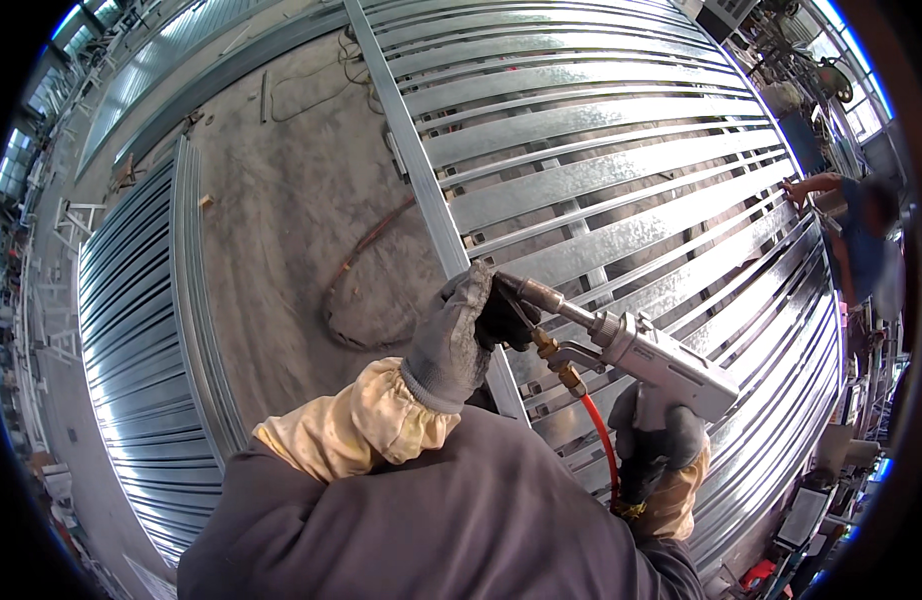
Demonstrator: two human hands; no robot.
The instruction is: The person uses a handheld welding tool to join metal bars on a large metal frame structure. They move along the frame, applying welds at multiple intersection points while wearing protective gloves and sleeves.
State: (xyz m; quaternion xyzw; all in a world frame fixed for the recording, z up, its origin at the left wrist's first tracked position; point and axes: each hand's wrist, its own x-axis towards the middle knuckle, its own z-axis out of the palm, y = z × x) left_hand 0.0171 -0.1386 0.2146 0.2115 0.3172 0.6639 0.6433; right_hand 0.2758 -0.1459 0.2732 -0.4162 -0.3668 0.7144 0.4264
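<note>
My right hand (656, 440), in a dark glove, is wrapped round the handle of a silver air rivet gun (671, 370). Its long steel nose slants up to the left, above the edge of a slatted galvanized metal panel (621, 180). A red air hose (603, 440) joins the tool at a brass fitting (559, 362). At the tip of the nose is my left hand (456, 335), in a grey glove with dark fingertips. Its fingers are curled closed there; what they pinch is hidden.
A long steel rail (416, 160) edges the panel. On the left lies a stack of ribbed metal lengths (131, 330). A reddish hose (366, 245) loops over the concrete floor (271, 260). Across the panel at the right, another person (856, 235) reaches to its far edge.
</note>
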